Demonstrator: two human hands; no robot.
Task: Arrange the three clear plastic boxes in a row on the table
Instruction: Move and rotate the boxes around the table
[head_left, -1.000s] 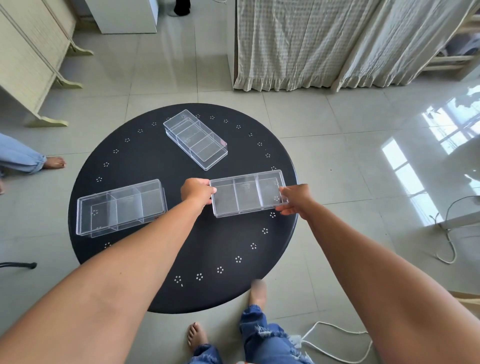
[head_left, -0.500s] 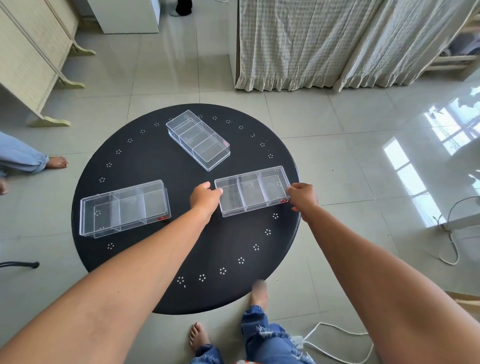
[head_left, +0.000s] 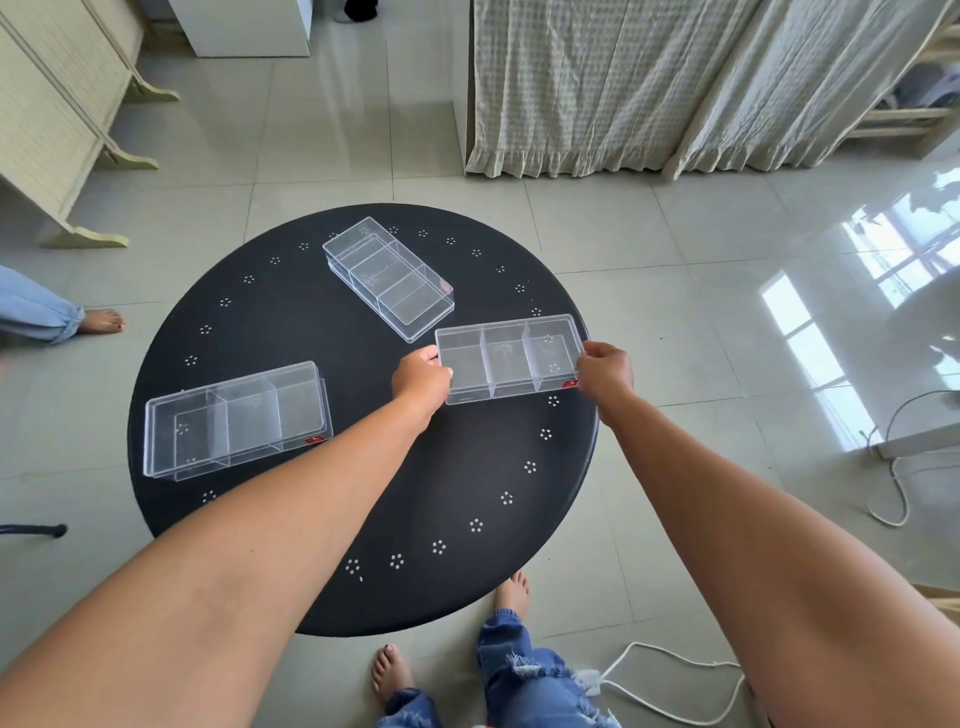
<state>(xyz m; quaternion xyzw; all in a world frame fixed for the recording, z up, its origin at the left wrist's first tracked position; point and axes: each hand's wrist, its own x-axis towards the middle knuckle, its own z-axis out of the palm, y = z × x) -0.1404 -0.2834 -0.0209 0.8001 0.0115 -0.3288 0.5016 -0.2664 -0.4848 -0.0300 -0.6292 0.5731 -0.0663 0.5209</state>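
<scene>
Three clear plastic boxes with inner dividers are on the round black table (head_left: 363, 519). I hold the right box (head_left: 508, 357) by its two short ends: my left hand (head_left: 420, 378) grips the left end, my right hand (head_left: 605, 368) the right end. It is near the table's right edge, its far left corner close to the far box (head_left: 388, 278), which lies at a slant at the back of the table. The left box (head_left: 236, 418) rests alone on the table's left side.
Another person's bare foot and jeans leg (head_left: 57, 322) are on the floor at left. My own feet (head_left: 511, 592) stand under the near table edge. A white cable (head_left: 670, 670) lies at lower right. Curtains (head_left: 623, 83) hang behind, and a cream cabinet (head_left: 57, 104) stands far left.
Both hands have carried the right box away from me and slightly right, closer to the slanted far box. The other two boxes have not moved.
</scene>
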